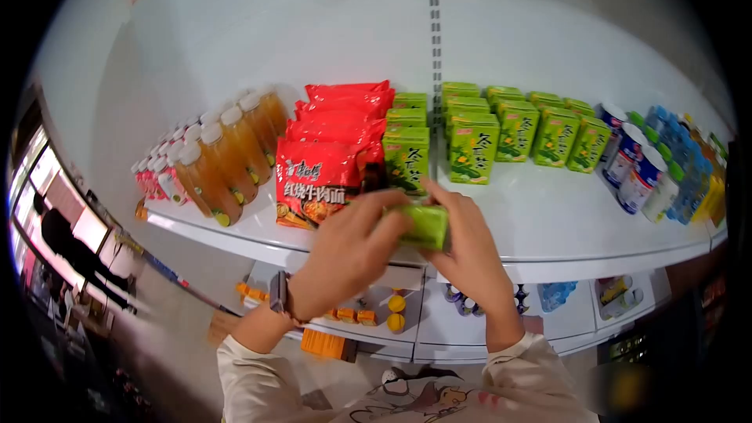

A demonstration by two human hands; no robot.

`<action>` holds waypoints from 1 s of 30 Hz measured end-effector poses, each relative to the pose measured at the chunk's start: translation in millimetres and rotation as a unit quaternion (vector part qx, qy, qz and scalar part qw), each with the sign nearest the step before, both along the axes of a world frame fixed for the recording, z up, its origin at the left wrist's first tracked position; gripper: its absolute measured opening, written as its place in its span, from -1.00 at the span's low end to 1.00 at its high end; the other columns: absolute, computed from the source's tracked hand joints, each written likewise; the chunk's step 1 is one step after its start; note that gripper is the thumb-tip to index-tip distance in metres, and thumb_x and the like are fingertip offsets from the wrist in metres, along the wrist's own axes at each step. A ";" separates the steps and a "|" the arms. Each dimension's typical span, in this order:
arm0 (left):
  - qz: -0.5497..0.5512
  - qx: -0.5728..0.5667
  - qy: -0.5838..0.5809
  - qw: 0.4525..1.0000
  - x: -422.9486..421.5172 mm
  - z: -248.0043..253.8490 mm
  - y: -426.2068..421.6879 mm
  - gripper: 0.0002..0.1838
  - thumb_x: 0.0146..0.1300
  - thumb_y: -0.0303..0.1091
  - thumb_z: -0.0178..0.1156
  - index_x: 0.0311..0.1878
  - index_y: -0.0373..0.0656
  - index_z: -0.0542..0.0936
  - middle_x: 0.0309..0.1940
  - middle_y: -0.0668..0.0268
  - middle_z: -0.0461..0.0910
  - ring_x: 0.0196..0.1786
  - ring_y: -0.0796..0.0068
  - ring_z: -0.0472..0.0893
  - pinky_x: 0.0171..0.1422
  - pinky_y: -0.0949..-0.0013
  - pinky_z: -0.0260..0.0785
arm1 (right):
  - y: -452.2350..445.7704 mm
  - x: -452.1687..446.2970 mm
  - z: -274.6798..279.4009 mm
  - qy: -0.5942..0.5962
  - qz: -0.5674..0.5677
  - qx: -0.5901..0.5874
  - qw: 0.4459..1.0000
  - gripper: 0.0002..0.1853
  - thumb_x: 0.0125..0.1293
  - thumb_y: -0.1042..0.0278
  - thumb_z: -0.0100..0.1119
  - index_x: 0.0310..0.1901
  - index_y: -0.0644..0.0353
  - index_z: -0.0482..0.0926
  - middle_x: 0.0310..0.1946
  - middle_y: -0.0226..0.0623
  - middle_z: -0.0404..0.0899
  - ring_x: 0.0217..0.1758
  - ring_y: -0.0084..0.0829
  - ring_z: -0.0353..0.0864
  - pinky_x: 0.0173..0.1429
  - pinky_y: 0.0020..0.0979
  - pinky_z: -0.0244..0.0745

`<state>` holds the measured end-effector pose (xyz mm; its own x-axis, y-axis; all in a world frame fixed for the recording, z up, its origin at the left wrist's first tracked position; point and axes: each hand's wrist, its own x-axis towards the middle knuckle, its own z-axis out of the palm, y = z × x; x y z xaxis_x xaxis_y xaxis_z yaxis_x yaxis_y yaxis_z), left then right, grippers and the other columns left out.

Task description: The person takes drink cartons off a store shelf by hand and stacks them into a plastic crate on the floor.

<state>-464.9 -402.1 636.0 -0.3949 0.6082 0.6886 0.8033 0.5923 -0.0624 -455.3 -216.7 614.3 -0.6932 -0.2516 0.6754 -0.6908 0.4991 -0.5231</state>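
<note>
A green drink carton (424,226) is held between my two hands in front of the shelf edge, its shape slightly blurred. My left hand (356,239) closes on its left side, fingers curled over it. My right hand (468,236) grips it from the right, with the thumb side toward the shelf. Just behind them stands a row of matching green cartons (406,158). To the left of that row are red instant noodle packets (317,180) lined up front to back. More green cartons (473,147) stand upright in rows to the right.
Bottles of amber drink (211,176) and small pink-and-white bottles (160,178) stand at the shelf's left. Blue-and-white cans (641,178) and blue bottles (689,176) are at the right. A lower shelf (450,337) holds orange boxes and yellow items. A person (74,247) stands far left.
</note>
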 end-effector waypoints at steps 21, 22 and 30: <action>-0.050 0.457 -0.018 0.888 144.8 -111.8 102.2 -0.33 0.05 -0.57 0.17 0.21 -0.11 0.06 0.15 -0.26 0.17 0.13 -0.25 0.35 0.14 -0.11 0.32 | 31.1 51.4 -50.2 -0.133 0.525 -0.145 0.828 -0.35 0.03 0.10 0.18 0.09 0.30 0.24 -0.24 -0.19 0.46 -0.29 -0.33 0.47 -0.12 -0.41 0.34; -0.035 0.454 -0.028 0.890 160.3 -111.8 103.4 -0.33 0.05 -0.58 0.17 0.19 -0.10 0.06 0.16 -0.27 0.16 0.13 -0.25 0.35 0.15 -0.11 0.31 | 26.2 72.7 -60.2 -0.202 0.535 -0.233 0.787 -0.36 0.09 0.05 0.09 0.13 0.28 0.21 -0.19 -0.23 0.42 -0.23 -0.36 0.42 -0.04 -0.39 0.28; 0.100 0.520 0.061 0.846 265.7 -108.1 137.2 -0.27 -0.01 -0.65 0.15 0.22 -0.11 0.05 0.29 -0.17 0.03 0.24 -0.12 0.28 0.22 0.01 0.29 | -5.1 169.4 -131.4 -0.188 0.606 -0.436 0.638 -0.17 0.13 0.07 0.17 0.28 0.31 -0.05 0.06 0.07 0.15 -0.05 -0.31 0.42 -0.05 -0.38 0.39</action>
<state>-199.2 -264.9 527.9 -0.3049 -0.4220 0.8538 0.7056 0.5020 0.5002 -285.8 -221.8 483.0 -0.4998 -0.3987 0.7689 -0.0372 -0.8771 -0.4789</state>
